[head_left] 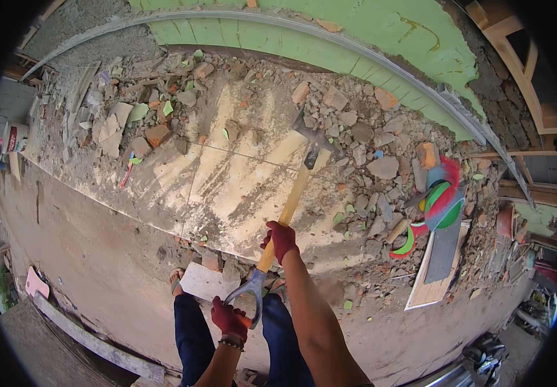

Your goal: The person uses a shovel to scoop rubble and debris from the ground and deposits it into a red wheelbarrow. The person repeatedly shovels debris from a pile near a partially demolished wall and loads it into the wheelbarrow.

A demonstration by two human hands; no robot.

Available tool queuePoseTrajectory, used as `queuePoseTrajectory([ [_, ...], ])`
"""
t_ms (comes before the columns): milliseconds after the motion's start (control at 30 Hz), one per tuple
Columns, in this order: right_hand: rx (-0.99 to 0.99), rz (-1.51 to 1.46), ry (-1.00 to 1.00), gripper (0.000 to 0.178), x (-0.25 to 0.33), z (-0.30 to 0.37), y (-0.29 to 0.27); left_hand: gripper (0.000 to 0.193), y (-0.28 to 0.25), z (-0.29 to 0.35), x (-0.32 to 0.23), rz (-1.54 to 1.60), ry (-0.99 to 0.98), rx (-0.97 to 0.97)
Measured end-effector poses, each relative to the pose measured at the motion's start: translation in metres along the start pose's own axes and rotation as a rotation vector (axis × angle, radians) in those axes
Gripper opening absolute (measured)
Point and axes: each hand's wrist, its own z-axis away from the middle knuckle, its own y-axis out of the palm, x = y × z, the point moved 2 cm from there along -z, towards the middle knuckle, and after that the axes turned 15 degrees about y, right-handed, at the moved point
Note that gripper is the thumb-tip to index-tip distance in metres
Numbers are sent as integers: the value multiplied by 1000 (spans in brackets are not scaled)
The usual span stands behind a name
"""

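Note:
I hold a shovel (293,193) with a wooden shaft and a grey D-shaped handle, slanting up and away from me. My left hand (230,320), in a dark red glove, is closed on the D-handle near my knees. Higher up, my right hand (282,240), gloved the same, wraps around the wooden shaft. The shovel's metal head (314,138) rests low against the tiled floor (223,187), at the left edge of a heap of broken rubble (382,168). Part of its blade is hard to make out among the dust and stones.
More rubble (156,135) lies at the far left, below a green wall (253,42) with a bent metal strip (349,42). On the right are a red and green round object (443,203) and a board (438,264). A pale slab (209,282) lies between my feet.

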Motion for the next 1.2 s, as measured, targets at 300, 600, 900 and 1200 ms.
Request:
queuePoseTrajectory([
  [300, 199, -148, -226, 25, 52, -113, -30, 57, 14, -97, 146, 170, -188, -51],
  [600, -91, 52, -128, 18, -33, -121, -8, 36, -66, -140, 133, 89, 74, -162],
  [900, -99, -94, -1, 15, -211, -65, 55, 32, -257, -223, 44, -501, 623, -64],
  [1200, -1, -472, -21, 16, -348, 39, 155, 38, -369, -319, -158, -170, 484, 29],
])
